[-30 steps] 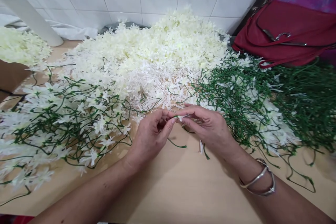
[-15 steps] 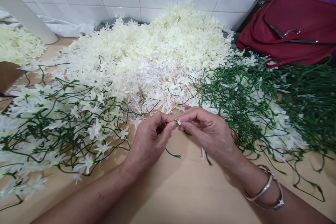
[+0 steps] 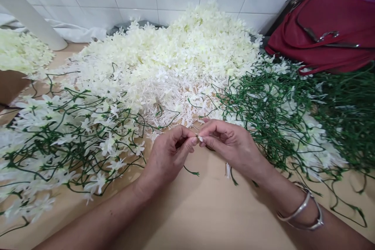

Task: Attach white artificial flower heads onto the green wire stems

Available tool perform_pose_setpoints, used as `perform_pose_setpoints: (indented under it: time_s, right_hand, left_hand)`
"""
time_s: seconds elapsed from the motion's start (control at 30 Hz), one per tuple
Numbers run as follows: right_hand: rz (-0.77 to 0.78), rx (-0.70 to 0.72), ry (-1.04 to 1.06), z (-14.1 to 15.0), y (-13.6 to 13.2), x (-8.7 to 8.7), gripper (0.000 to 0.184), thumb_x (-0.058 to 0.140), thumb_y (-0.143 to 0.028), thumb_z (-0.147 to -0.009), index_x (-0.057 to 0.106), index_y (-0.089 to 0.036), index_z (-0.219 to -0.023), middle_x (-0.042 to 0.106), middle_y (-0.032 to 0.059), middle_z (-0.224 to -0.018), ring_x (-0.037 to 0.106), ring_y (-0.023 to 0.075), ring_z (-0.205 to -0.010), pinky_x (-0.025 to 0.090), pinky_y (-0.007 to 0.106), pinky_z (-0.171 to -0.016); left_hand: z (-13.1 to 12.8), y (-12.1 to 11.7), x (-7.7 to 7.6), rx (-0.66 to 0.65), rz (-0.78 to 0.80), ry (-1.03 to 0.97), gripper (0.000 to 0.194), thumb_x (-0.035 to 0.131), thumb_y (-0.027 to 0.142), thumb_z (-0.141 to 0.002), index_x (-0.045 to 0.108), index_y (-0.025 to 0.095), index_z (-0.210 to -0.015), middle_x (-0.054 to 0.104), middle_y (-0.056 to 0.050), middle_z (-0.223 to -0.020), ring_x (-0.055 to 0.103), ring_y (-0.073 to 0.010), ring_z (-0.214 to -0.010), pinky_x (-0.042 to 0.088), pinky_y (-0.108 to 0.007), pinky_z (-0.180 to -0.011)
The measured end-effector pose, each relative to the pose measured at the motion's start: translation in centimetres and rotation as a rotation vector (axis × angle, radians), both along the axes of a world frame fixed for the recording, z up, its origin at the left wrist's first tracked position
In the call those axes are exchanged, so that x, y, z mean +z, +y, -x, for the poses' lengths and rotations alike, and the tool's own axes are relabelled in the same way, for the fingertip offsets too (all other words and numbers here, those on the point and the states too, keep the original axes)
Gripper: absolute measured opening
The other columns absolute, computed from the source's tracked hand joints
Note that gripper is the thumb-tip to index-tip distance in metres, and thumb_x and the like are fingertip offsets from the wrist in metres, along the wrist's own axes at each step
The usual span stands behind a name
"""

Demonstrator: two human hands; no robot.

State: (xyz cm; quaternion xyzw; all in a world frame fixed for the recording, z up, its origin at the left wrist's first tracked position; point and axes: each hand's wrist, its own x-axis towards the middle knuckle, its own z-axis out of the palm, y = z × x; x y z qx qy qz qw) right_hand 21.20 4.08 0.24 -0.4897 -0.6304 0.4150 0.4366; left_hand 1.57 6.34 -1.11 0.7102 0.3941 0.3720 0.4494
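The small white flower (image 3: 200,138) had turned a bit since the earlier frame, and less green showed by it. It was at the fingertips, above the table (image 3: 187,215). The left hand (image 3: 166,154) and right hand (image 3: 234,148) were both pinching it, so it looked well held. Fingers hid most of it. A green stem (image 3: 191,172) poked out below the left hand; I couldn't tell if it joined the flower. Farther out, the picture's edge cut off the red bag (image 3: 336,23).

a pale wood table (image 3: 187,211) carries heaped white flowers (image 3: 175,54) and green stems (image 3: 258,113).
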Motion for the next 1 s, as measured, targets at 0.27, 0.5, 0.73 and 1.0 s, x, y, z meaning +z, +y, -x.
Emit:
perform_pose_setpoints:
  time_s: [0.27,0.5,0.73,1.0]
  right_hand:
    - [0.019,-0.032,0.000,-0.6,-0.3,0.7,0.011,0.074,-0.032,-0.092,0.074,-0.021,-0.095,0.074,0.0031,-0.090,0.068,0.0171,-0.081,0.054,0.031,-0.075]
    - [-0.372,-0.232,-0.403,-2.3,0.3,0.5,0.013,0.060,-0.022,-0.101,0.072,-0.022,-0.097,0.075,0.0059,-0.097,0.068,0.0226,-0.093,0.051,0.038,-0.088]
    - [-0.389,-0.204,-0.701,-2.5,0.5,-0.6,0.011,0.062,-0.018,-0.100,0.072,-0.021,-0.103,0.070,0.0091,-0.100,0.061,0.0270,-0.097,0.048,0.042,-0.089]
    - [-0.376,-0.186,-0.758,-2.4,0.9,-1.1,0.003,0.065,-0.019,-0.099,0.068,-0.019,-0.099,0.071,0.0106,-0.102,0.059,0.0289,-0.097,0.046,0.044,-0.088]
  left_hand:
    - [-0.1,-0.2,0.0,-0.006,0.029,0.013,0.014,0.063,0.031,-0.098,0.066,0.019,-0.091,0.067,0.001,-0.074,0.061,-0.0109,-0.065,0.045,-0.022,-0.060]
    - [0.2,-0.3,1.0,-0.161,-0.053,0.112,0.008,0.062,0.021,-0.093,0.063,0.018,-0.085,0.060,0.001,-0.074,0.052,-0.0107,-0.063,0.041,-0.023,-0.057]
    - [0.4,-0.2,1.3,-0.241,-0.208,0.244,0.008,0.061,0.012,-0.087,0.064,0.018,-0.091,0.064,-0.002,-0.088,0.057,-0.0134,-0.074,0.044,-0.026,-0.066]
    - [0.2,0.5,0.1,-0.058,-0.132,0.151,0.011,0.061,0.021,-0.095,0.066,0.019,-0.105,0.062,0.001,-0.081,0.053,-0.0100,-0.063,0.042,-0.022,-0.057]
